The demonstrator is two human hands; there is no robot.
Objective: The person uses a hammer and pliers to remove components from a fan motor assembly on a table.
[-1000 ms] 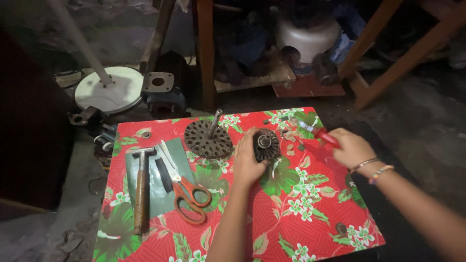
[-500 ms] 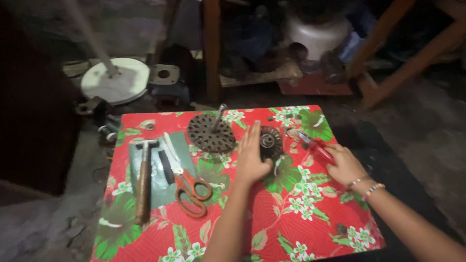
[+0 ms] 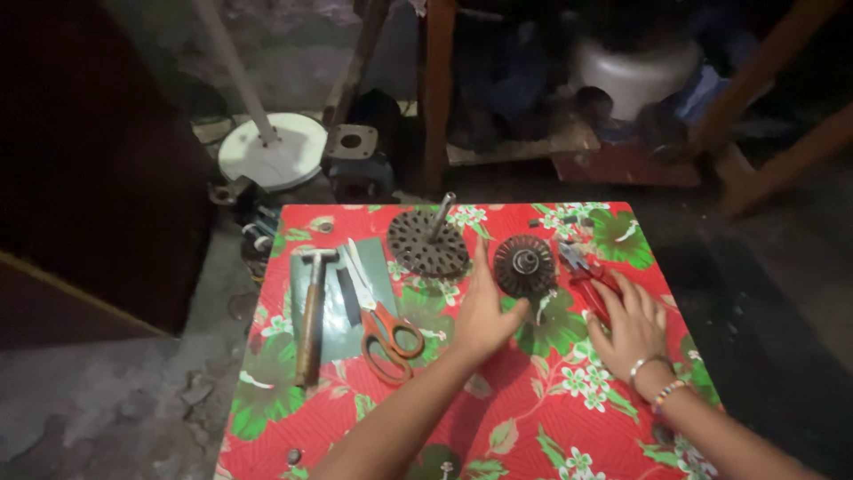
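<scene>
Now left hand [image 3: 484, 311] open beside dark round part [image 3: 525, 265], right hand [image 3: 629, 322] loosely covering red-handled pliers [image 3: 588, 277].

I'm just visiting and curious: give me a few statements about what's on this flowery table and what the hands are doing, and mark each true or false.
1. The right hand rests on the red-handled pliers. True.
2. The left hand holds the scissors. False: the scissors lie untouched to its left; the hand is beside the small dark round part.
3. The hammer lies at the left of the table, next to the scissors. True.
4. The perforated disc has a shaft sticking up from it. True.
5. The cloth is plain blue. False: it is red with green leaves and white flowers.
</scene>
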